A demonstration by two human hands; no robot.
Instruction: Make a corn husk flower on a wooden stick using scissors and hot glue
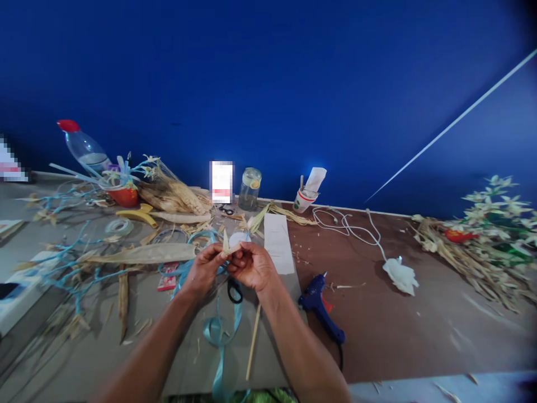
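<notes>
Both my hands meet over the middle of the table. My left hand and my right hand pinch a small pale strip of corn husk between their fingertips, its pointed end sticking up. Under the hands lie black-handled scissors, a light blue ribbon that trails toward me, and a thin wooden stick. A long dried husk leaf lies just left of my left hand.
A blue glue gun lies right of my right arm, its white cable running back. White paper strip, glass jar, paper cup, plastic bottle, red pot, tape roll, husk flowers and blue-wrapped stems surround.
</notes>
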